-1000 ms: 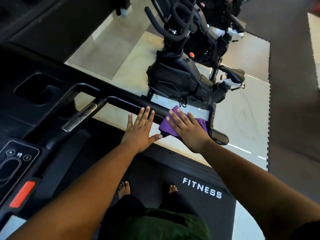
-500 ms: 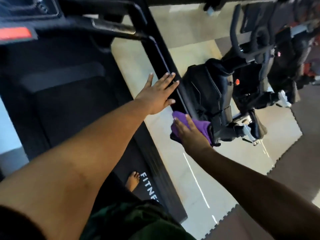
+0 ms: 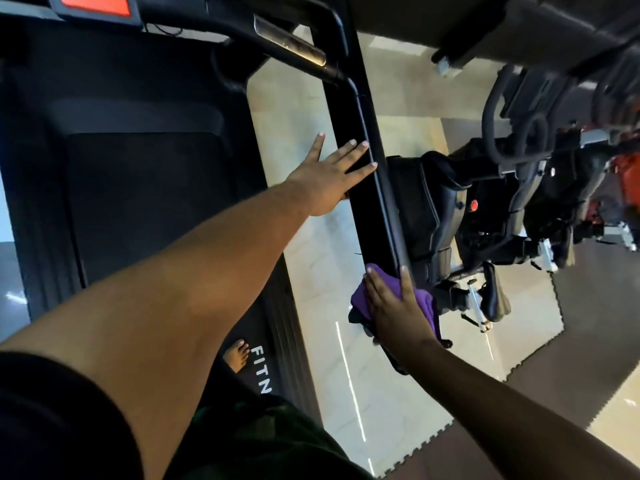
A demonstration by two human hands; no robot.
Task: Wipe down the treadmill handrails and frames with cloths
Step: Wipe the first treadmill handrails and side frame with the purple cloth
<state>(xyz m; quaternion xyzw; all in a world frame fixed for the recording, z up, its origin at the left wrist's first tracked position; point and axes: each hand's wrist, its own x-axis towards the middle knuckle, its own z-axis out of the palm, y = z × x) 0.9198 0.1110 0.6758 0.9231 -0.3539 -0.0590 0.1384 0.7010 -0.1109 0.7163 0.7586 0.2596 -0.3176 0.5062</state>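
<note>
The black right handrail (image 3: 375, 216) of the treadmill runs from the console down toward me. A purple cloth (image 3: 360, 299) lies over its near end. My right hand (image 3: 394, 313) presses flat on the cloth, fingers straight along the rail. Further up the rail, my left hand (image 3: 332, 178) rests flat on its top with the fingers spread and holds nothing. The treadmill belt (image 3: 145, 202) lies to the left, with my bare foot (image 3: 237, 355) on the deck beside the white lettering.
A black exercise bike (image 3: 460, 216) stands close beyond the handrail on the right, with more machines behind it. The console's red stop button (image 3: 95, 1) and a chrome grip (image 3: 291, 41) are at the top. Pale floor tiles and grey foam mats lie below.
The view has swung so the rail now runs almost straight away from me. My left hand has stayed flat, further up the rail. My right hand keeps pressing the cloth on the near end.
</note>
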